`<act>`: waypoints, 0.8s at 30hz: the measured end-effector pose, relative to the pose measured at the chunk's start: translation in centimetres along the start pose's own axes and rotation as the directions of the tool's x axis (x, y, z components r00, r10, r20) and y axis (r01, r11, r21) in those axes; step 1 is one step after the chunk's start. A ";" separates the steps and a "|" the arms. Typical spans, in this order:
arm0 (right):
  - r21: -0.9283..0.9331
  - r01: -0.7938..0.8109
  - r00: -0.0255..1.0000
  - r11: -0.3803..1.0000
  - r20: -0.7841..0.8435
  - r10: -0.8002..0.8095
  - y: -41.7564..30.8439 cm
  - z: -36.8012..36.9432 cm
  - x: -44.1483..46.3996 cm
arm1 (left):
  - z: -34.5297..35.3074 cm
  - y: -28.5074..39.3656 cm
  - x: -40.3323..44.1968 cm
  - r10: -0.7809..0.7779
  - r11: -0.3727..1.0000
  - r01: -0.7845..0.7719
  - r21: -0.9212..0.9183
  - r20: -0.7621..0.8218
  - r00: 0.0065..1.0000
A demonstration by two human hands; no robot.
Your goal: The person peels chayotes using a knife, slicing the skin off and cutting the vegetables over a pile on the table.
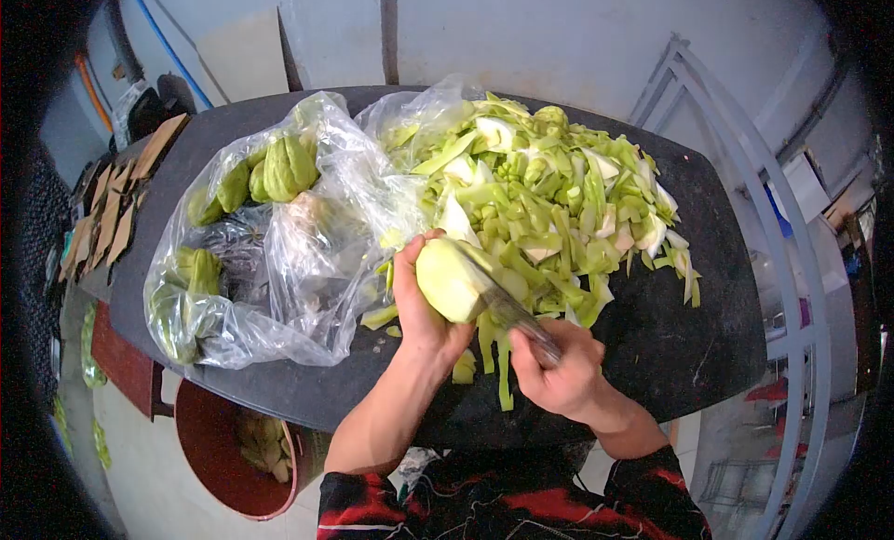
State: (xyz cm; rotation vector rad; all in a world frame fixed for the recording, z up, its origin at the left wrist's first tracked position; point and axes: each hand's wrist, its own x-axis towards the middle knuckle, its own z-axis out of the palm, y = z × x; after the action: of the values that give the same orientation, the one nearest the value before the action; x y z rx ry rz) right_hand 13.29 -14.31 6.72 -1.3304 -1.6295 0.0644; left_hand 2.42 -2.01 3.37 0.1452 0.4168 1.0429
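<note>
My left hand [426, 307] is closed round a pale green, peeled chayote [447, 281] above the front of the dark table. My right hand [564, 368] grips a knife [515, 317], its blade lying against the right side of the chayote. Behind and right of my hands spreads a large heap of green peelings [559, 195]. To the left, an open clear plastic bag [321, 298] holds several unpeeled chayotes [289, 169]. A few strips of peel hang near the knife and lie at the table's front.
The dark table [689, 354] has a curved edge. Below its front left stands a reddish-brown bucket [200, 447] with pale pieces inside. A grey metal frame [792, 289] rises at the right. Cardboard pieces [116, 205] are at the left, and a pale wall is behind.
</note>
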 end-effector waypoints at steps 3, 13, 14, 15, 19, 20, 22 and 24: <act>-0.048 -0.035 0.999 0.998 -0.037 0.033 0.1 0.7 0.4 | -1.0 -0.1 0.8 -0.001 0.999 0.002 -0.045 0.035 0.999; 0.021 0.002 0.999 1.000 -0.053 -0.001 0.0 0.4 -0.3 | -1.2 0.5 0.7 -0.083 0.986 0.099 -0.133 0.122 0.989; 0.013 -0.030 0.999 0.999 -0.035 0.030 -0.1 0.3 -0.3 | -1.1 0.5 0.5 -0.071 0.991 0.083 -0.103 0.110 0.991; 0.014 -0.029 0.999 0.999 -0.035 0.030 -0.1 0.5 -0.1 | -0.8 0.5 0.4 -0.060 0.995 0.068 -0.074 0.099 0.993; -0.008 -0.042 0.997 0.999 -0.072 0.041 0.4 1.2 0.1 | 0.0 0.1 -0.1 0.012 0.999 -0.012 -0.032 0.004 1.000; 0.000 -0.014 0.994 1.000 -0.107 0.014 0.4 1.2 0.0 | 0.1 0.1 -0.2 0.012 0.999 -0.012 -0.031 0.003 1.000; 0.008 -0.033 0.995 0.999 -0.098 0.034 0.3 1.2 -0.1 | 0.3 0.1 -0.2 0.047 0.999 -0.047 -0.004 -0.015 0.999; 0.014 -0.053 0.994 0.998 -0.095 0.054 0.4 1.2 -0.3 | -0.3 0.0 0.2 0.032 0.999 -0.032 -0.010 0.014 0.999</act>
State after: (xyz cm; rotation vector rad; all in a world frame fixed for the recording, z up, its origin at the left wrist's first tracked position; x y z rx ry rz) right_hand 12.73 -13.76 5.72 -1.3490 -1.5110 0.0413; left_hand 2.39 -1.87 3.01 0.1506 0.3970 1.0746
